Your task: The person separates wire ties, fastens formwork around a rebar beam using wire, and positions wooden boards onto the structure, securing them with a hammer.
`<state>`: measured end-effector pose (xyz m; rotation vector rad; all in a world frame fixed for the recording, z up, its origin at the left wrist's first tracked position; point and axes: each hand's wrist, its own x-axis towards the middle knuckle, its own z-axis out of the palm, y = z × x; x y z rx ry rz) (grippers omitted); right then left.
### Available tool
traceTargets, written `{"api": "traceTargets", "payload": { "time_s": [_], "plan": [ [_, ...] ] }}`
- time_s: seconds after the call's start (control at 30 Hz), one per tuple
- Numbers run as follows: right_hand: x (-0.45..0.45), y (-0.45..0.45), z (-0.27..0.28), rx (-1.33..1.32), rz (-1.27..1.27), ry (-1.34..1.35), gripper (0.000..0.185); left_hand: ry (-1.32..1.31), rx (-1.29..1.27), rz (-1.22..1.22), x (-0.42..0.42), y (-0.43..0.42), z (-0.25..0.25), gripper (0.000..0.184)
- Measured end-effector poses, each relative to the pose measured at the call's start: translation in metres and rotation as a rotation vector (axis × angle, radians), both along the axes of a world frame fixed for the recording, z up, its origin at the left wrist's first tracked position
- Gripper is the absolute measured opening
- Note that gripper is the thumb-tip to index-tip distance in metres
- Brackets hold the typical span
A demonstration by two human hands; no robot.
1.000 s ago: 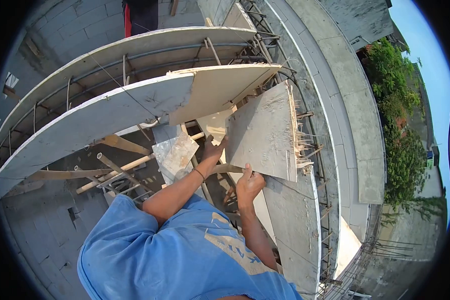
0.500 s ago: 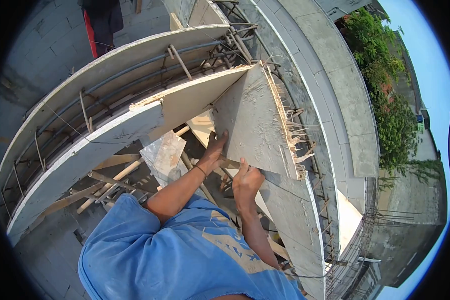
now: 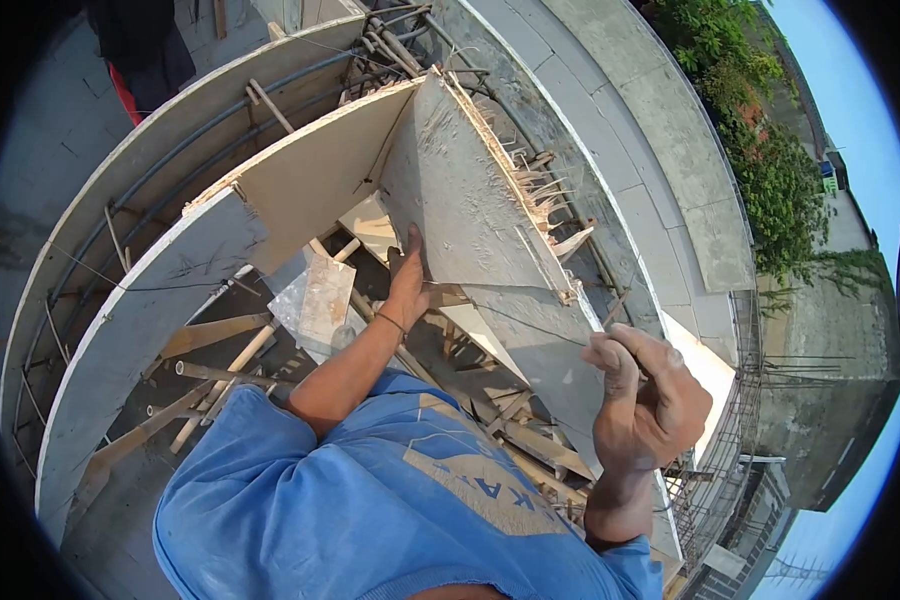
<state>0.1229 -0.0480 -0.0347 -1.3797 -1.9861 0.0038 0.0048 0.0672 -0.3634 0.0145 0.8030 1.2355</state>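
Note:
A grey-faced plywood panel (image 3: 470,210) stands across the gap between two curved boards, its upper right edge torn into pale splinters. My left hand (image 3: 408,285) is closed at its lower left corner, thumb pointing up along the face; the other fingers are partly in shadow. A brown strip (image 3: 450,295) shows just right of that hand; its kind is unclear. My right hand (image 3: 650,400) is raised, apart from the panel, with thumb and fingers pinched together. A thin dark wire-like line (image 3: 530,325) runs toward its fingertips; whether they hold it cannot be told.
A curved form board (image 3: 140,270) with steel bars (image 3: 220,160) behind it sweeps along the left. Below are wooden props (image 3: 230,380) and a loose board piece (image 3: 325,300). At right, rebar (image 3: 610,260) lines a block wall (image 3: 630,160). A person's dark clothing (image 3: 145,45) shows top left.
My right hand has left the panel's lower edge and moved right and toward me, fingers now pinched. My left hand stays at the panel's corner. The whole view has shifted slightly.

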Motion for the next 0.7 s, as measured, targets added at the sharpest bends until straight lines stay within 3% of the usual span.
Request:
{"api": "traceTargets", "payload": {
  "time_s": [0.1, 0.17, 0.2, 0.27, 0.43, 0.53, 0.6, 0.67, 0.7],
  "plan": [
    [-0.009, 0.069, 0.019, -0.021, 0.148, -0.183, 0.044, -0.034, 0.043, -0.047, -0.001, -0.007, 0.007, 0.105],
    [-0.018, 0.09, 0.008, -0.212, 0.149, -0.449, 0.053, -0.056, 0.085, -0.06, 0.0, -0.004, 0.007, 0.103],
    [-0.024, 0.097, 0.008, -0.203, 0.147, -0.444, 0.053, -0.049, 0.056, -0.051, 0.001, -0.004, 0.007, 0.102],
    [-0.035, 0.108, 0.008, -0.482, 0.131, -0.644, 0.044, -0.041, 0.031, -0.031, 0.0, -0.004, 0.005, 0.1],
    [-0.032, 0.112, 0.012, -0.425, 0.211, -0.627, 0.036, -0.002, 0.084, 0.029, 0.009, -0.014, -0.036, 0.097],
    [-0.027, 0.113, 0.006, -0.369, 0.239, -0.637, 0.035, -0.023, 0.105, 0.004, 0.005, -0.023, -0.028, 0.097],
    [-0.024, 0.114, 0.003, -0.388, 0.273, -0.586, 0.023, -0.016, 0.106, -0.011, 0.013, -0.028, -0.022, 0.099],
    [-0.022, 0.114, -0.001, -0.372, 0.285, -0.573, 0.022, 0.217, 0.187, 0.139, 0.025, -0.033, -0.019, 0.1],
    [-0.021, 0.114, -0.003, -0.355, 0.301, -0.563, 0.022, 0.215, 0.184, 0.142, 0.028, -0.032, -0.025, 0.1]
  ]
}}
